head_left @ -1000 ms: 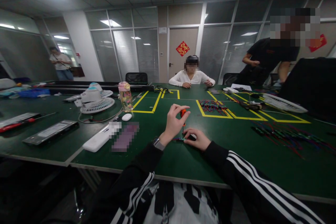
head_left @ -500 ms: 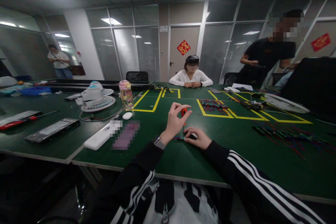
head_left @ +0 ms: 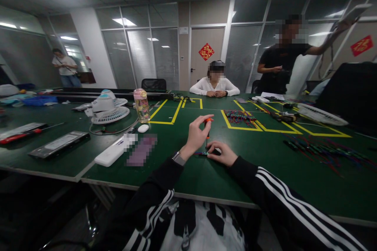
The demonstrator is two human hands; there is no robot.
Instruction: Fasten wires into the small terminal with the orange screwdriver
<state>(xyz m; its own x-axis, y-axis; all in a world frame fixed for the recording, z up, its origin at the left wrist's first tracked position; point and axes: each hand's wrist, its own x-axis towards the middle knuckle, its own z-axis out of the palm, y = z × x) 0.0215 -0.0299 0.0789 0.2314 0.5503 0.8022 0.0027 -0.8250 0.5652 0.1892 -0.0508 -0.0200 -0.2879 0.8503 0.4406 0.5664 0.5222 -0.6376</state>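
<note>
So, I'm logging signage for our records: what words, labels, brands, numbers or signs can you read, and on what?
"福": red sign at the picture's far right.
"招财进宝", probably, as the strokes blur: red diamond on the door.
Too small or blurred: white notice beside the door; label on the nearer flat metal device; print on the standing person's black shirt.
No brand or number is readable.
</note>
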